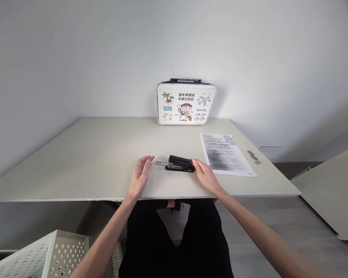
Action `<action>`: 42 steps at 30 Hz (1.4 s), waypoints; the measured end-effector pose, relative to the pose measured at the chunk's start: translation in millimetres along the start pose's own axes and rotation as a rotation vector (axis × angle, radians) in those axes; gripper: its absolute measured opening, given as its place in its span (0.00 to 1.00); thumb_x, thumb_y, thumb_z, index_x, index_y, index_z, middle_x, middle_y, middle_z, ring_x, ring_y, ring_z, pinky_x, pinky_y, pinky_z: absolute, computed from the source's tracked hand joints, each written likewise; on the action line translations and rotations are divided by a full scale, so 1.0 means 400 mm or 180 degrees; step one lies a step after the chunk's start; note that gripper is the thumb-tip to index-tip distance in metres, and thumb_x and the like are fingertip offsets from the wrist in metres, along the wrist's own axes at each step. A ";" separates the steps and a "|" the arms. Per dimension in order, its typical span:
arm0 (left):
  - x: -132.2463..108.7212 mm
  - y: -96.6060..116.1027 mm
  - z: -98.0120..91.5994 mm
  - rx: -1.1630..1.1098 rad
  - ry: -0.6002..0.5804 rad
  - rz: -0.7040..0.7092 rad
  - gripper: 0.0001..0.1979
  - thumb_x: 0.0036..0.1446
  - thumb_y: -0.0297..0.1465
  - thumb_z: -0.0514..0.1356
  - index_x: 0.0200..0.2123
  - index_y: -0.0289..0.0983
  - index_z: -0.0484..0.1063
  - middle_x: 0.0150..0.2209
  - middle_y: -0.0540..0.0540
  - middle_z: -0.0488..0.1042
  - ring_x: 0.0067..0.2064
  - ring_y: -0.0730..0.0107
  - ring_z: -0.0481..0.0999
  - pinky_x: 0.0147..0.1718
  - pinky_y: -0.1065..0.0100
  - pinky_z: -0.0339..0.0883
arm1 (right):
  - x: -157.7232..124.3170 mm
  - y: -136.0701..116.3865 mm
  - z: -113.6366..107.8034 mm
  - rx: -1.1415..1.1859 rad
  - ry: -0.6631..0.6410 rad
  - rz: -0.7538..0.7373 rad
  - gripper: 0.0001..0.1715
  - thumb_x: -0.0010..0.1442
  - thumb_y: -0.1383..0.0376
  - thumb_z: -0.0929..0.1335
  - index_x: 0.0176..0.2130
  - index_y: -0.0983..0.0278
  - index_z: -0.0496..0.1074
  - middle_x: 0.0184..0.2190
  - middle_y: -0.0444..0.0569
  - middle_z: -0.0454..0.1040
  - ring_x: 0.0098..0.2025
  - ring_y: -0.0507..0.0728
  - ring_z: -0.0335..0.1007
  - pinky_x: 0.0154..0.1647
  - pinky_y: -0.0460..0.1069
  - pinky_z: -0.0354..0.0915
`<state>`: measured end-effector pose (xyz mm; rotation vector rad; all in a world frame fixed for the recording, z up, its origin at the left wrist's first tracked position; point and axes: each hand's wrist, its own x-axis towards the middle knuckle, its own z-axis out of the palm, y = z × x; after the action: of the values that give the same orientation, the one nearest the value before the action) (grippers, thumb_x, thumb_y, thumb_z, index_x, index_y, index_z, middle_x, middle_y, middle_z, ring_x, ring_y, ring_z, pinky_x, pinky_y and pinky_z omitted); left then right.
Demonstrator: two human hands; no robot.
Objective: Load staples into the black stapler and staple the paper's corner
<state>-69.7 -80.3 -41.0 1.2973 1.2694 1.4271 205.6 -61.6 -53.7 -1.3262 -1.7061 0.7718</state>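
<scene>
A black stapler (179, 163) lies on its base near the front of the table, its metal staple tray (161, 163) sticking out at the left end. My right hand (204, 173) grips the stapler's rear end, with the thumb by an orange part. My left hand (141, 172) is just left of the tray, fingers extended and apart from it, holding nothing. To the right is a printed sheet of paper (226, 154), and beyond it several strips of staples (253, 156) lie near the table's right edge.
A white case (186, 103) with cartoon prints stands at the back of the table (89, 154), against the wall. Below the table at the lower left is a white perforated basket (50, 255). A pale panel (330, 193) stands on the floor at the right.
</scene>
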 end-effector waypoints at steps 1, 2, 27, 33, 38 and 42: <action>0.001 -0.003 -0.001 -0.0047 0.0005 -0.0022 0.18 0.71 0.46 0.58 0.55 0.42 0.73 0.62 0.40 0.76 0.68 0.56 0.70 0.69 0.56 0.59 | 0.000 -0.003 0.000 0.0007 -0.0061 -0.0011 0.31 0.74 0.44 0.57 0.51 0.60 0.78 0.44 0.52 0.83 0.44 0.62 0.77 0.48 0.54 0.69; 0.002 -0.005 0.000 -0.0066 0.0011 -0.0055 0.18 0.71 0.46 0.59 0.54 0.42 0.73 0.62 0.39 0.76 0.68 0.56 0.70 0.69 0.56 0.59 | 0.000 -0.006 0.001 -0.0006 -0.0127 -0.0031 0.30 0.72 0.43 0.60 0.53 0.60 0.77 0.45 0.52 0.82 0.44 0.62 0.77 0.47 0.54 0.69; 0.012 0.067 0.085 -0.2536 -0.0142 -0.2085 0.14 0.69 0.29 0.48 0.40 0.38 0.74 0.55 0.37 0.80 0.64 0.57 0.75 0.67 0.54 0.67 | -0.105 -0.121 -0.016 -0.1524 0.0894 -0.3037 0.26 0.67 0.80 0.67 0.55 0.53 0.78 0.52 0.49 0.84 0.55 0.60 0.79 0.46 0.55 0.76; 0.001 0.065 0.062 -0.2510 0.0330 -0.1770 0.09 0.67 0.26 0.56 0.40 0.32 0.76 0.35 0.42 0.74 0.41 0.65 0.79 0.48 0.64 0.76 | -0.103 -0.133 -0.030 -0.0933 0.1157 -0.2648 0.30 0.65 0.81 0.66 0.56 0.52 0.77 0.49 0.50 0.82 0.53 0.62 0.79 0.50 0.60 0.78; -0.023 0.042 0.042 -0.1542 0.0153 -0.1016 0.13 0.67 0.34 0.61 0.50 0.33 0.79 0.30 0.52 0.59 0.29 0.74 0.60 0.29 0.72 0.61 | -0.105 -0.139 -0.038 -0.0621 0.1173 -0.2133 0.26 0.65 0.79 0.66 0.54 0.52 0.77 0.49 0.50 0.81 0.53 0.62 0.78 0.53 0.63 0.78; -0.038 0.050 0.054 -0.0623 0.0038 -0.0612 0.19 0.71 0.36 0.54 0.58 0.39 0.77 0.28 0.54 0.55 0.30 0.70 0.58 0.36 0.69 0.61 | -0.097 -0.135 -0.022 -0.0460 0.1262 -0.1834 0.20 0.66 0.75 0.68 0.50 0.54 0.77 0.49 0.50 0.81 0.52 0.62 0.78 0.50 0.61 0.78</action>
<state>-45.0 -95.4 -24.7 1.0103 1.1950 1.3853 192.6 -113.1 -12.8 -0.9194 -1.7063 0.0500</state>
